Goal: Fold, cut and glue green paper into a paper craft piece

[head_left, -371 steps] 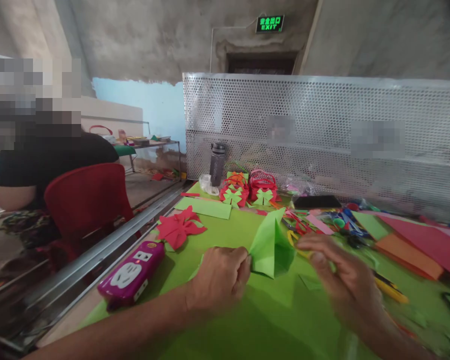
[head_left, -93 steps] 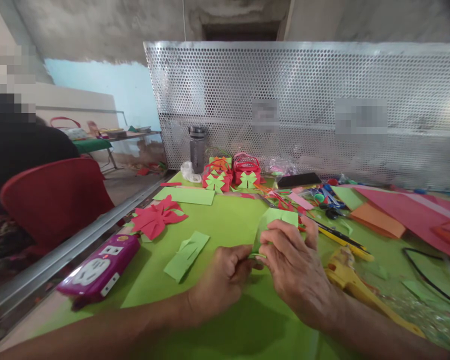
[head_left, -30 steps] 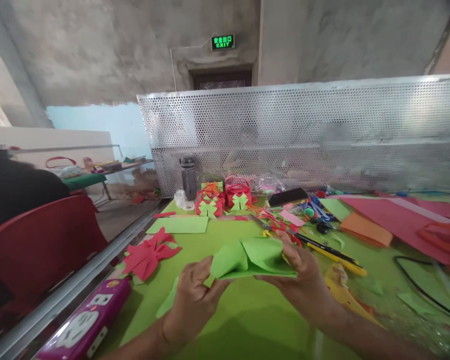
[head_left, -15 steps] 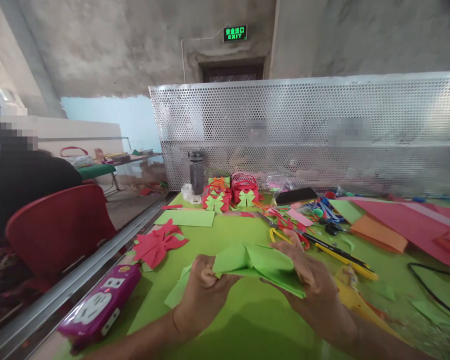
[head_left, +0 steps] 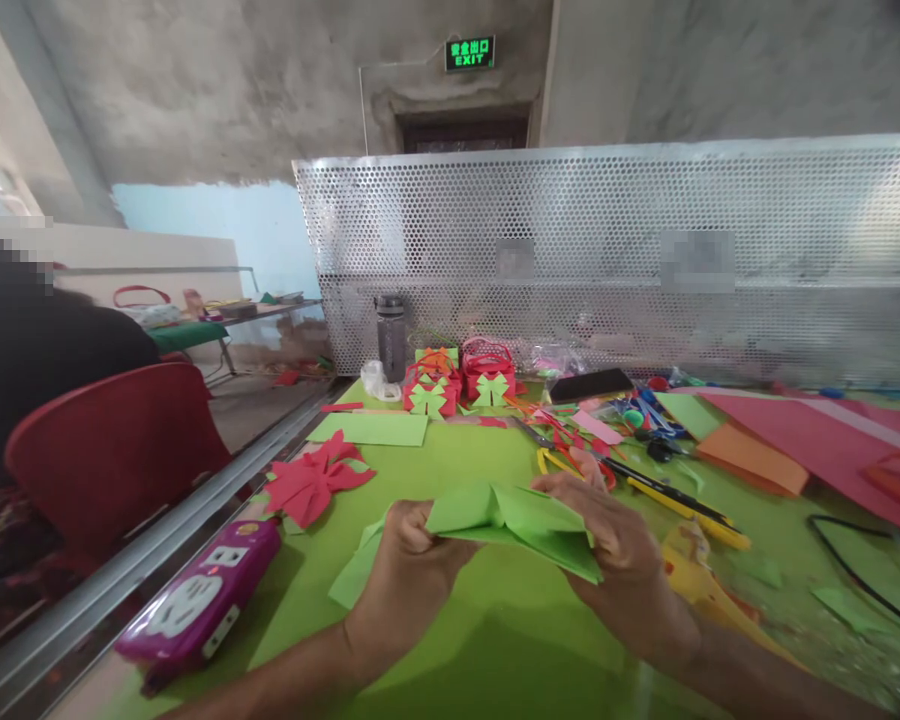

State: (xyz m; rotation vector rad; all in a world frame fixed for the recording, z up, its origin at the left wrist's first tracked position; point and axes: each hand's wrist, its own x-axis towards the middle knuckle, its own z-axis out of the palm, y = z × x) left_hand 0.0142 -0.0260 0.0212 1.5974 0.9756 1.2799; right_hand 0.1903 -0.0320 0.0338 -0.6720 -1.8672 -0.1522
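Note:
A folded piece of green paper [head_left: 510, 520] is held above the green tabletop, with creases running to its middle. My left hand [head_left: 420, 570] pinches its left end, thumb bent over the edge. On the right end, the fingers and thumb of my right hand [head_left: 615, 540] are closed round the paper. Another light green paper piece [head_left: 356, 570] lies partly behind my left wrist. Beyond my right fingers lie yellow-handled scissors [head_left: 551, 460] and a black and yellow utility knife [head_left: 675, 500]. A red paper flower shape [head_left: 316, 478] rests to the left.
A purple power strip [head_left: 202, 600] lies at the left edge. Red paper baskets with green bows [head_left: 429, 400] and a dark bottle [head_left: 391, 340] stand at the back. A yellow tool [head_left: 701, 580], likely a glue gun, lies right. A perforated metal screen [head_left: 607, 230] borders the table. A person sits left.
The right end of the green paper and my right hand have shifted slightly inward. Both hands keep their hold. The whole view has moved a little.

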